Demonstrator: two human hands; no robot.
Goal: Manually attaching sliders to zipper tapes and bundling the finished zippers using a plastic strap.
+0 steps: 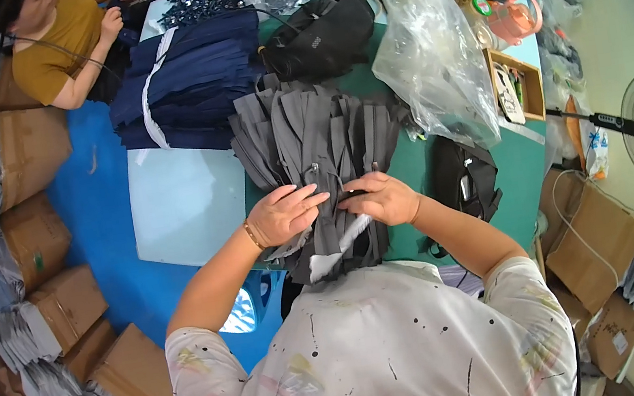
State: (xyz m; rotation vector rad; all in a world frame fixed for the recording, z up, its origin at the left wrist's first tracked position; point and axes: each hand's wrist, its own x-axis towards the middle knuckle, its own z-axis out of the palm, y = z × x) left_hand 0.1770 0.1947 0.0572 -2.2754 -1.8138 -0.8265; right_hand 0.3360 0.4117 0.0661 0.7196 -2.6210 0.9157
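A thick bundle of grey fabric strips [295, 131], some with zippers and pulls showing, lies at the table's near edge in front of me. My left hand [284, 214] is on the left side of the bundle, its fingers bent over the strips and pointing inward. From the right, my right hand [379, 198] pinches strips near the middle, its fingertips close to the left hand's. Below the hands, a white band [339, 249] crosses the bundle at a slant. The undersides of the strips and part of both thumbs are hidden.
A navy bundle of strips [188, 78] tied in white lies beyond, beside a black bag [325, 33]. Clear plastic [431, 58], a wooden box [525, 85] and another black bag [464, 180] are on the right. A co-worker [69, 46] sits far left; cartons [35, 150] line the floor.
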